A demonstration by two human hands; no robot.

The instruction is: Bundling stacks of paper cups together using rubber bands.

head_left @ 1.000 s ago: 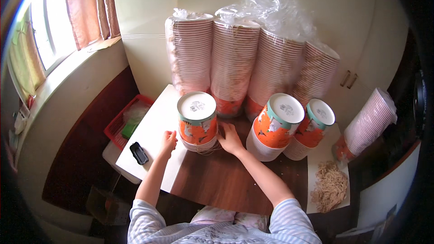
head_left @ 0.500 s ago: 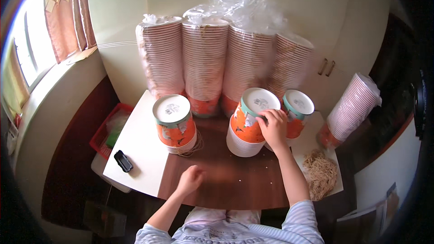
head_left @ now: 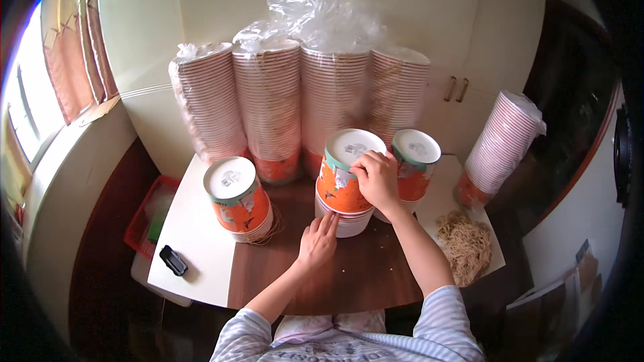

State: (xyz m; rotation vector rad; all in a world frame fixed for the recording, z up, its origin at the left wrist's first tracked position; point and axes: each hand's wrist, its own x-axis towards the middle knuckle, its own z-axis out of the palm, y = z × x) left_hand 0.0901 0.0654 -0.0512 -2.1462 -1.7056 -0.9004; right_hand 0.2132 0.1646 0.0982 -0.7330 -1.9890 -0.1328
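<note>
Grasping an inverted orange cup stack [head_left: 343, 192] near its top with the right grip [head_left: 379, 177], while touching its lower rims with the unclenched left grip [head_left: 317, 243].

No wording can be read clearly. Small grey print [head_left: 231, 178] marks the white bases of the left [head_left: 240, 208], middle [head_left: 341, 191] and right paper-cup stacks [head_left: 411, 177]; dark lettering [head_left: 322, 356] crosses the striped shirt [head_left: 365, 347], partly cut off.
</note>
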